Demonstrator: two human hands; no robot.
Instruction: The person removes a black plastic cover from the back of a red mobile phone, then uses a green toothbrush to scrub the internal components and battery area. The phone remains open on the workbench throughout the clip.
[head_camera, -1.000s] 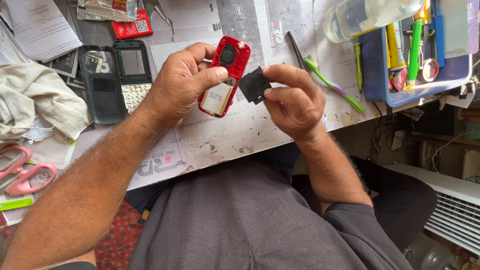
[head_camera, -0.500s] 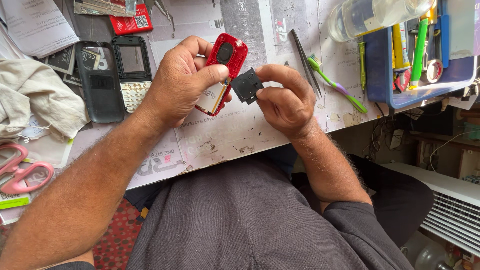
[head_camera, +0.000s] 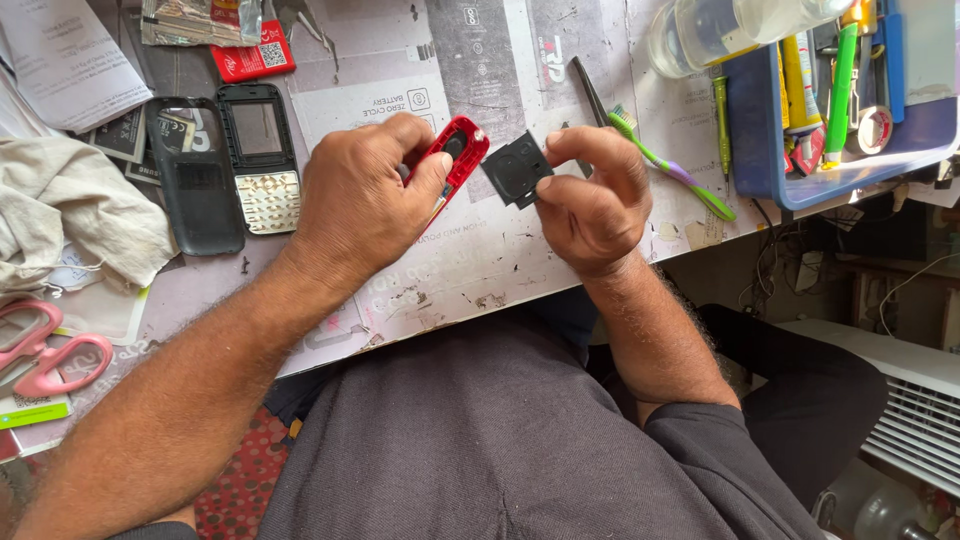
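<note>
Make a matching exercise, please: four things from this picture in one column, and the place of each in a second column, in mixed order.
Things:
1. red phone shell
2. small black part
3. pink scissors
4. toothbrush

Places:
A. on the table, just left of the blue tray
B. in the left hand
C. at the left edge of the table
D. between the fingertips of the right hand

Pairs: 1-B, 2-D, 3-C, 4-A

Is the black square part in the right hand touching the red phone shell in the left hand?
Apart. The head view shows a thin strip of table between the black square part and the red phone shell; the right hand and left hand each hold one.
</note>
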